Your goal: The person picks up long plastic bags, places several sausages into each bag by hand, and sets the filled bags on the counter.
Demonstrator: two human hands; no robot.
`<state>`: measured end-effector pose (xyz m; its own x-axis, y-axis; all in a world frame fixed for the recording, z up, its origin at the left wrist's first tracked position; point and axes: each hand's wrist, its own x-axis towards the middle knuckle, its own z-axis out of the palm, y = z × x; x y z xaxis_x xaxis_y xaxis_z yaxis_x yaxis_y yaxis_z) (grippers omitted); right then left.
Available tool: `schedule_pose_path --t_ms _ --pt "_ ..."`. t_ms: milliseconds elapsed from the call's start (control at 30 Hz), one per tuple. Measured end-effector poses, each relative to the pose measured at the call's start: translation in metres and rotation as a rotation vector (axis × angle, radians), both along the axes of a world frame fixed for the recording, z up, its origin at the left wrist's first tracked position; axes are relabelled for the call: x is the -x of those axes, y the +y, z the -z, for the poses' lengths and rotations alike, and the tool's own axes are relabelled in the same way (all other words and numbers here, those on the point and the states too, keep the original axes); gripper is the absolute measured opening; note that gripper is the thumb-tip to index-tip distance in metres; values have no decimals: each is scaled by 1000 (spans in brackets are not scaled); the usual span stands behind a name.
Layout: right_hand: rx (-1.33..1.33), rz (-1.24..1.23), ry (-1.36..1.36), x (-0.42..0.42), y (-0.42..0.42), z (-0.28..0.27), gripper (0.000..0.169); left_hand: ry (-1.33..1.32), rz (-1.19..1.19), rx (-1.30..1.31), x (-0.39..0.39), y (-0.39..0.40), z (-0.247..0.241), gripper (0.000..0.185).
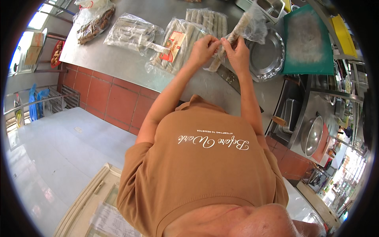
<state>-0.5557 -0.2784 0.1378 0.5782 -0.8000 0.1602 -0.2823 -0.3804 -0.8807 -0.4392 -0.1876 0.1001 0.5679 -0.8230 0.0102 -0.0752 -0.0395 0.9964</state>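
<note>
My left hand [205, 49] and my right hand [237, 53] meet over the steel worktop, fingertips nearly together, pinching the thin plastic around a long pale roll [240, 27] that slants up to the right. Loose clear plastic [257, 29] hangs about its upper end. Just left of my left hand lies a clear bag of similar rolls with a red and yellow label [174, 46]. Another bag of rolls [208, 19] is behind it, and a further one [130, 34] lies to the left. Beneath my right forearm is a wide dark knife blade [229, 77].
A round metal dish with a wavy rim [281, 54] stands right of my right hand, beside a green cutting board [328, 44]. Steel trays [275, 11] sit at the back right. A plastic bag of brown food [97, 28] lies at the far left. A steel bowl [312, 136] is lower right.
</note>
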Motion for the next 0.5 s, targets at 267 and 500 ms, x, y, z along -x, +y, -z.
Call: schedule_pose_path --t_ms 267,500 --pt "2 178 -57 4 -2 2 46 -146 95 -72 10 33 -6 27" --pt "142 214 -91 -3 -1 3 40 152 158 -79 12 27 6 26"
